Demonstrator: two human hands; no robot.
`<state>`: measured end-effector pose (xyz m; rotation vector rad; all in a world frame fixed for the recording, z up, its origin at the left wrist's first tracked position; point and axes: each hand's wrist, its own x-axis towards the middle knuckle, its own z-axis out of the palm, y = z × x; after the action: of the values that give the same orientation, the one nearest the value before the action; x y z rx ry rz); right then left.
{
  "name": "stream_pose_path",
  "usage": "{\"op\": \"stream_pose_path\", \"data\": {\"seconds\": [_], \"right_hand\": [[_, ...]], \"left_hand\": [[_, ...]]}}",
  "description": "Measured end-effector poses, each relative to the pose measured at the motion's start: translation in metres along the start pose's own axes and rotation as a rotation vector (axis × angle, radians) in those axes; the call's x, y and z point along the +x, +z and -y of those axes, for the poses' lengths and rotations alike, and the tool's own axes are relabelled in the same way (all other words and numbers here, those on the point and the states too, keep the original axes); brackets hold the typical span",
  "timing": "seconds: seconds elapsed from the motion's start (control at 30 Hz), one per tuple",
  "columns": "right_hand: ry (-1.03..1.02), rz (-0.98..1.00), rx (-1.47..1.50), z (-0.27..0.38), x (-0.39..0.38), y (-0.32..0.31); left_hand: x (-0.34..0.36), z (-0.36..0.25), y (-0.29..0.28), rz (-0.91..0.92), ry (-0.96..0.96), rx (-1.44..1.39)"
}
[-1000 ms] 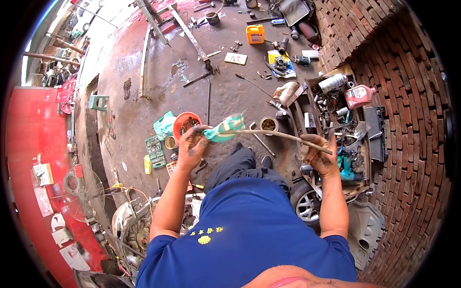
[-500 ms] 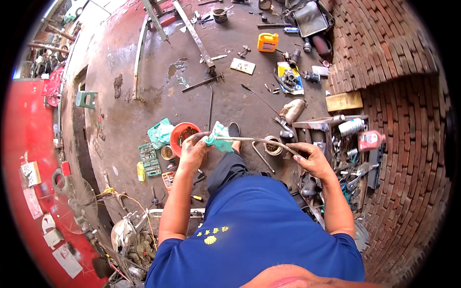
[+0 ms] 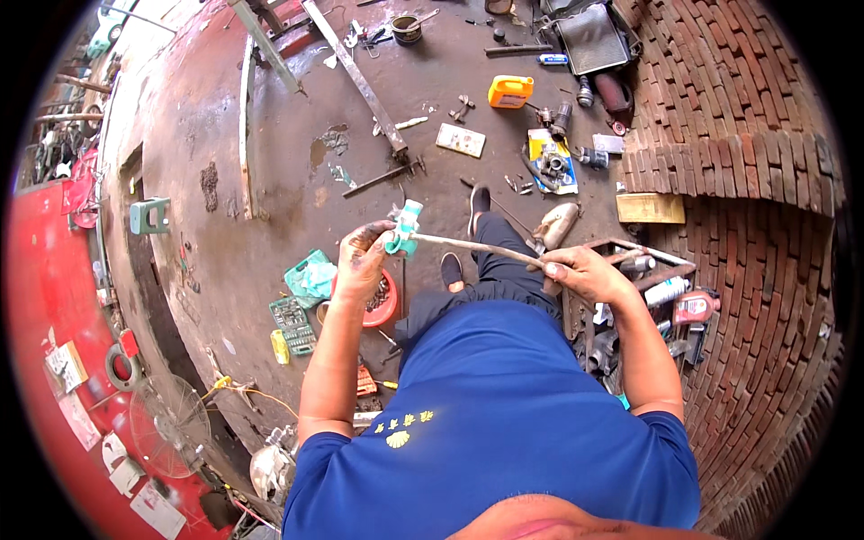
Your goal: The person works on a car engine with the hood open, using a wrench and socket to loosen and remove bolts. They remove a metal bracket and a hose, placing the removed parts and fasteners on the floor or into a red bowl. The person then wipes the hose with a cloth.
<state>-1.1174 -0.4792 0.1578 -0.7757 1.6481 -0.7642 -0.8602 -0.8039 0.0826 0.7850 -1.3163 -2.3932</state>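
A thin, dull metal rod (image 3: 472, 246) stretches across in front of me, held up above the floor. My left hand (image 3: 362, 259), with blackened fingers, is closed on a teal cloth (image 3: 406, 227) bunched around the rod's left end. Near the other end my right hand (image 3: 583, 273) grips the rod between thumb and fingers, and the end beyond it is partly hidden. Below my left hand stands a red bowl (image 3: 385, 304) with small metal parts in it, partly covered by my wrist.
Left of the bowl lie a green socket set case (image 3: 292, 326) and a teal box with cloth (image 3: 310, 277). A metal frame of parts and bottles (image 3: 666, 291) stands at the right by the brick wall (image 3: 729, 171). An orange jug (image 3: 510, 91) and metal beams (image 3: 355, 76) are farther off.
The rod has shifted slightly, its left end rising. The cloth is now gathered tighter at that end. My feet have moved, both shoes showing, and the view has turned a little.
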Motion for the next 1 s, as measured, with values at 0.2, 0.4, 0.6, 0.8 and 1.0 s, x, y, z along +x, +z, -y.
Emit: {"op": "stream_pose_path", "data": {"seconds": [0.2, 0.4, 0.6, 0.8, 1.0], "right_hand": [[-0.07, 0.152, 0.075, -0.01, 0.131, -0.113], [-0.092, 0.043, -0.093, 0.042, 0.276, -0.295], [-0.381, -0.096, -0.518, 0.117, 0.367, -0.46], [-0.492, -0.234, -0.759, 0.154, 0.456, -0.572], [-0.427, -0.333, -0.448, 0.16, 0.565, -0.66]], "left_hand": [[0.157, -0.023, 0.014, -0.108, 0.09, -0.058], [0.34, -0.073, 0.039, -0.295, 0.116, -0.117], [0.505, -0.139, 0.067, -0.398, -0.028, -0.132], [0.678, -0.172, 0.065, -0.432, -0.337, -0.139], [0.913, -0.189, 0.032, -0.45, -0.46, -0.266]]}}
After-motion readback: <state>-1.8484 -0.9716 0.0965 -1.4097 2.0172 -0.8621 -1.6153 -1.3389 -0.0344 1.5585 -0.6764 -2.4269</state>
